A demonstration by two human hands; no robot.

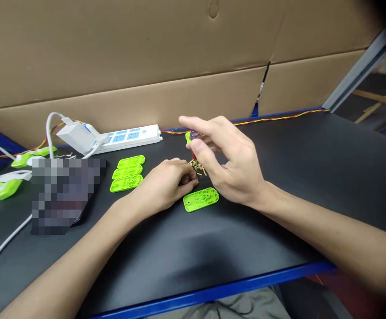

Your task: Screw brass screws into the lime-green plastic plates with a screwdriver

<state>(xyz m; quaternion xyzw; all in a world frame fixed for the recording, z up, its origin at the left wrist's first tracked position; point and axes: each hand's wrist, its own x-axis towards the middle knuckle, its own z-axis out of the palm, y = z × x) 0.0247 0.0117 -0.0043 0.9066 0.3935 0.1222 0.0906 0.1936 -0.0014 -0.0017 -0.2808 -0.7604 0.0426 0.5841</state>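
My right hand (229, 161) holds a small screwdriver (194, 153) upright by its purple handle, tip down near a heap of small brass screws (199, 167). My left hand (164, 184) rests on the black table, fingertips pinched at the screwdriver's tip; what it pinches is too small to tell. A bright green plastic plate (201, 199) lies flat just in front of both hands. Three more green plates (127, 173) lie stacked in a column to the left.
A white power strip (126, 138) with a plugged-in adapter (76, 135) lies at the back left. White and green parts (0, 188) sit at the far left, a dark blurred object (63, 195) beside them. Cardboard walls (179, 66) close the back. The table's blue front edge (213, 290) is near.
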